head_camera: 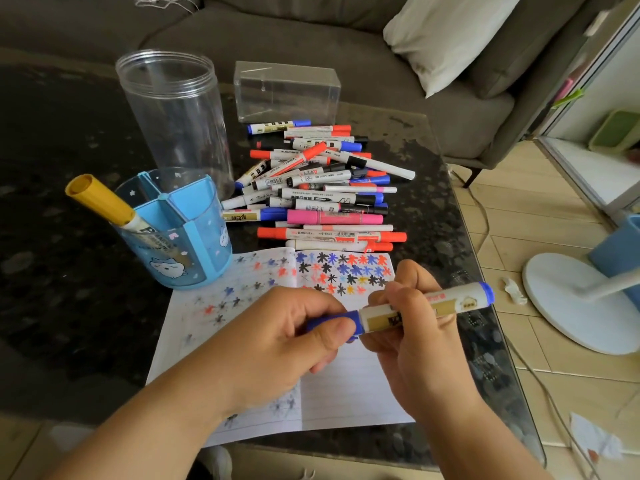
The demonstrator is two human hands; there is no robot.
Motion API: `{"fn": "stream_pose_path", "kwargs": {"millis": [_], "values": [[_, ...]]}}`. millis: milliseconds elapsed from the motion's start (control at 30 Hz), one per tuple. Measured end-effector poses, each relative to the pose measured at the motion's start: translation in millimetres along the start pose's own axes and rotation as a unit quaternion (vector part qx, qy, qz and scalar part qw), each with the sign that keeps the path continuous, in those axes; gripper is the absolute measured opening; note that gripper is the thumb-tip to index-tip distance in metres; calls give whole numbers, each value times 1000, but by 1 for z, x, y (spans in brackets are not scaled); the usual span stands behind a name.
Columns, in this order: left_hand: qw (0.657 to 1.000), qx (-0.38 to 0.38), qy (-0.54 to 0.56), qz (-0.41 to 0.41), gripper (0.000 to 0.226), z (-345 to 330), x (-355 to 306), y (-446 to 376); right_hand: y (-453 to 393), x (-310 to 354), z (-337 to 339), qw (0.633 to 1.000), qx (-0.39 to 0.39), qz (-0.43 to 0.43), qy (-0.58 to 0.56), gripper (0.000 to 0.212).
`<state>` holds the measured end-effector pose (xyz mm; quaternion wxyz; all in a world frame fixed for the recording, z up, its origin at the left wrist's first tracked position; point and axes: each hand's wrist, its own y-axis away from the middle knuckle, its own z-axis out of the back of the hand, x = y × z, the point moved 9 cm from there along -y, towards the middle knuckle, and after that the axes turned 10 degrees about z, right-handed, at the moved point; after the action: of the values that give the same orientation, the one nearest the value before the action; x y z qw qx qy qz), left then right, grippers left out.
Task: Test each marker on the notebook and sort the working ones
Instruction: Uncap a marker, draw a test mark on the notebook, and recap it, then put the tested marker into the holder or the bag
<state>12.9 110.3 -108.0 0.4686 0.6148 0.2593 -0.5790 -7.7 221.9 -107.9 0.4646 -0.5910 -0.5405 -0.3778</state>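
A blue marker (450,301) with a white and gold barrel lies across both hands above the open notebook (346,386). My right hand (415,337) grips the barrel. My left hand (294,336) pinches the blue cap (337,323) at the marker's left end; the cap sits against the barrel. The notebook's pages carry many star scribbles in blue, red and black. A pile of markers (322,188) lies behind the notebook. A blue divided pen holder (180,233) at the left holds one yellow-capped marker (100,199).
A tall clear round jar (173,112) stands behind the pen holder, and a clear rectangular box (287,91) sits behind the pile. The dark stone table (69,237) ends at the right near a white fan base (575,303). A grey sofa with a pillow lies beyond.
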Motion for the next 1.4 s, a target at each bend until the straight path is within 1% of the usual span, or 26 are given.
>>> {"fn": "stream_pose_path", "kwargs": {"millis": [67, 133, 200, 367, 467, 567, 633, 700, 733, 800, 833, 867, 900, 967, 1000, 1033, 1100, 1167, 1267, 1333, 1400], "values": [[998, -26, -44, -28, 28, 2, -3, 1, 1, 0, 0, 1000, 5, -2, -3, 27], [992, -47, -107, -53, 32, 3, -6, 2, 2, 0, 0, 1000, 7, -4, -11, 26], [985, -59, -151, -60, 34, 5, -6, 3, 3, -1, 0, 1000, 9, -5, -14, 27], [983, -70, -161, -52, 30, 9, -4, -4, 1, -2, 0, 1000, 5, -1, -8, 28], [986, -90, -141, -29, 13, 14, -3, -10, -6, -2, 3, 1000, 6, -13, 12, 27], [980, -137, -143, -26, 4, 27, -3, -14, -11, 10, 5, 997, 30, 1, 76, 31], [971, -182, -155, -31, 9, 36, -7, -15, -13, 23, 8, 988, 37, 18, 149, 29], [961, -212, -175, -28, 13, 41, -14, -13, -13, 34, 10, 979, 30, 22, 203, 21], [952, -221, -211, -29, 15, 40, -20, -12, -12, 40, 8, 971, 33, 23, 234, 15], [923, -237, -299, -41, 28, 35, -38, -3, -7, 55, 1, 956, 45, 35, 288, 8], [909, -254, -327, -50, 34, 34, -47, 7, -2, 63, -3, 951, 49, 43, 302, 7], [892, -286, -344, -62, 38, 41, -59, 27, 2, 74, -12, 946, 57, 52, 314, 4], [876, -315, -355, -78, 40, 45, -70, 44, 7, 84, -16, 942, 57, 54, 326, 5], [840, -372, -381, -102, 37, 57, -87, 88, 19, 104, -30, 939, 69, 67, 331, 18], [820, -401, -391, -119, 36, 64, -93, 118, 28, 112, -44, 936, 91, 75, 332, 23], [800, -428, -400, -132, 34, 71, -93, 151, 40, 117, -63, 933, 116, 82, 331, 24], [755, -485, -419, -140, 30, 88, -78, 216, 66, 119, -109, 923, 185, 103, 321, 18], [722, -536, -431, -76, 28, 107, -45, 279, 95, 103, -159, 904, 266, 121, 310, 10], [686, -598, -410, 48, 29, 127, 11, 371, 143, 59, -233, 863, 375, 140, 309, 14], [668, -632, -373, 124, 26, 135, 47, 421, 170, 28, -273, 837, 435, 133, 305, 14], [656, -652, -335, 180, 24, 138, 77, 461, 197, -6, -309, 801, 501, 111, 308, 16]]}}
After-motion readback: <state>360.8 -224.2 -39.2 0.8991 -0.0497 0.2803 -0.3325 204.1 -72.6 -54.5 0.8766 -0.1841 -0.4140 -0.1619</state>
